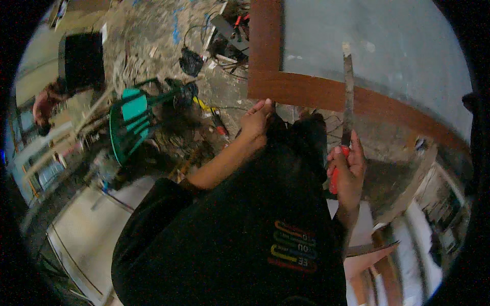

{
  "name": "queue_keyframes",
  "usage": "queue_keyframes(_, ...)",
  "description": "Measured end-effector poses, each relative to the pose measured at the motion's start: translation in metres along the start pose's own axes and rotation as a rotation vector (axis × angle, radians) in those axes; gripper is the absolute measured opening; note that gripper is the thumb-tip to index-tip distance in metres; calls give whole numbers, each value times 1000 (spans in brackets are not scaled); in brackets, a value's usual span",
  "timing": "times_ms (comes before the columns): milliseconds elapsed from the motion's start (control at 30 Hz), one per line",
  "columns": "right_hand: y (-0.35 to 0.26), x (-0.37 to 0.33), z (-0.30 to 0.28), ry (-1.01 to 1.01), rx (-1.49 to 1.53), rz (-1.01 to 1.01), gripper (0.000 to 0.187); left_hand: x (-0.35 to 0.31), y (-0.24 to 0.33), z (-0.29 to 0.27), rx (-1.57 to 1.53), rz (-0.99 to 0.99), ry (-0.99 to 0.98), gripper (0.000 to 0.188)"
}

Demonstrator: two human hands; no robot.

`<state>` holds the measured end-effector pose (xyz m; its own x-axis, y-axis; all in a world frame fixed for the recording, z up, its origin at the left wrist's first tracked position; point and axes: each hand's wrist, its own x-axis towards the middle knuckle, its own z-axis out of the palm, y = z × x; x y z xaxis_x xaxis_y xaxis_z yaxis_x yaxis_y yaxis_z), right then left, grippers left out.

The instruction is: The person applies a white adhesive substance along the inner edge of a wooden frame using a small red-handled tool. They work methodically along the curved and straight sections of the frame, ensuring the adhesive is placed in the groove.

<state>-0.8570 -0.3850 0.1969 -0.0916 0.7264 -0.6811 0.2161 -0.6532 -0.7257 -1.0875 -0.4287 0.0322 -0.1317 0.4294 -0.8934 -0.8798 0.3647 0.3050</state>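
A large grey panel [408,46] in a brown wooden frame [306,89] lies in front of me. My left hand [255,120] is closed, its thumb and fingertips right by the frame's near edge at the left corner. Whether they pinch the edge or something else is hidden. In my right hand [349,173] is a long, flat-bladed tool [348,92] with a red handle and a pale tip. My fingers wrap its handle, and the blade points away from me, passing over the frame and panel in this view. Its exact kind is unclear.
To the left stands a green chair [135,109] amid clutter. A yellow-and-black tool [217,121], a black bag [191,61] and red-handled tools [237,24] lie on the rough ground. Pale boards [94,219] are at lower left. Another person [47,104] is at far left.
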Motion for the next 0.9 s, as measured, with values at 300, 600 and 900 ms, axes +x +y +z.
queue_keyframes(300,18,34,-80,-546,-151,48,83,-2,-52,40,-260,435,312,38)
queue_keyframes(600,-5,69,-119,-809,-342,75,86,4,-74,31,-156,788,466,53)
queue_keyframes(900,-56,60,-78,-632,-794,107,67,-23,-68,81,-471,757,150,76)
